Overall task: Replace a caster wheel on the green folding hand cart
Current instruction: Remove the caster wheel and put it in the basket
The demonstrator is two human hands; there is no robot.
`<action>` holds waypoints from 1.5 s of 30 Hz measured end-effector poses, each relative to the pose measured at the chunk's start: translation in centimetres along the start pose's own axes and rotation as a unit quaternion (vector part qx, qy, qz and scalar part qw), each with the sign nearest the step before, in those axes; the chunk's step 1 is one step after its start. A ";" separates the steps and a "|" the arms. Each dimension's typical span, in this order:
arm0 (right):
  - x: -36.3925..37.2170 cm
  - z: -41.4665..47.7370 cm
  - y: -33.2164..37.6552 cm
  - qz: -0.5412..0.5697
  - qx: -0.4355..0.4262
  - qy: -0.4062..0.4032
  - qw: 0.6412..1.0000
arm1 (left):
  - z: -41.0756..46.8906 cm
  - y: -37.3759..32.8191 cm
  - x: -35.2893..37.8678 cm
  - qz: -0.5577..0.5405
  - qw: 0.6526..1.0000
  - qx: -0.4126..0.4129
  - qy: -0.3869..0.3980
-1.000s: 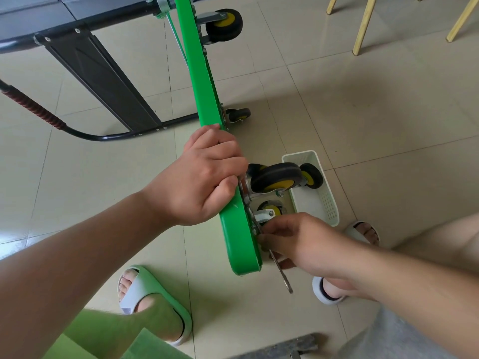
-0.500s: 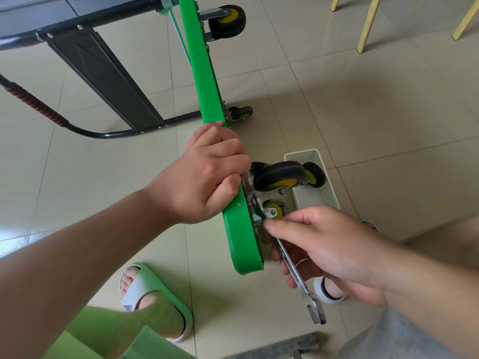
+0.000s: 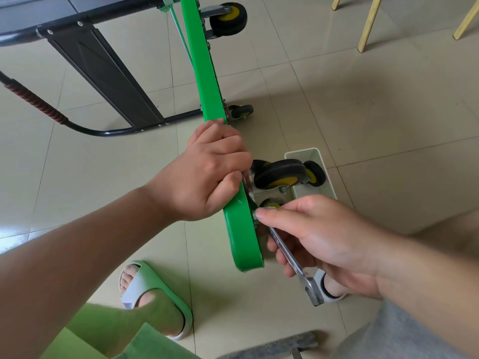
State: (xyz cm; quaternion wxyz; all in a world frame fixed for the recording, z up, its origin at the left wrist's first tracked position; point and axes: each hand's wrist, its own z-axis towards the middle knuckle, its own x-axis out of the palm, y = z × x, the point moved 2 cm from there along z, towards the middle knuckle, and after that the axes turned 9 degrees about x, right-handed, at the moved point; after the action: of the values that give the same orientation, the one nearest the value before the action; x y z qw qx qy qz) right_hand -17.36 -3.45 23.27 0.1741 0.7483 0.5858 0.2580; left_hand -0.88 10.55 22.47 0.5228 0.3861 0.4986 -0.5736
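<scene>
- The green cart [image 3: 207, 81] stands tipped on its edge on the floor. Its black-and-yellow caster wheel [image 3: 281, 173] juts sideways just beside our left hand [image 3: 207, 174], which grips the deck's rim.
- Our right hand [image 3: 318, 237] curls round a steel wrench [image 3: 293, 260], whose upper end is hidden under the thumb at the caster's plate.
- The floor [image 3: 388, 112] is beige tile, with wooden chair legs [image 3: 368, 22] beyond.
- We count three casters on the cart, one loose wheel [image 3: 315, 173] in one white basket [image 3: 300, 151], and one wrench.

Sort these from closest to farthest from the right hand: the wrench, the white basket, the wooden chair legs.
1. Wrench, held in the right hand.
2. White basket, just beyond the hand.
3. Wooden chair legs, far off at the top right.
</scene>
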 end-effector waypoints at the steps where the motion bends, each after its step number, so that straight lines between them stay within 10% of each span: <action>1: 0.0 0.2 0.0 0.000 -0.001 0.005 1.000 | 0.0 0.0 0.0 -0.001 1.000 0.000 0.000; 29: -4.7 6.4 -3.8 -0.415 -0.184 -0.133 0.881 | 0.1 -0.2 -0.3 -0.009 1.000 -0.006 0.000; 45: -13.5 17.5 -3.4 -0.713 0.001 -0.184 0.677 | 0.1 -0.1 -0.3 -0.005 1.000 -0.001 0.005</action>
State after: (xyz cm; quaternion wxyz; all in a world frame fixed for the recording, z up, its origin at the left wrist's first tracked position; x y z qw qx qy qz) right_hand -12.18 -14.87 4.80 0.4088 0.1366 0.8980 -0.0880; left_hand -0.90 10.48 22.81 0.5176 0.3858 0.5041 -0.5737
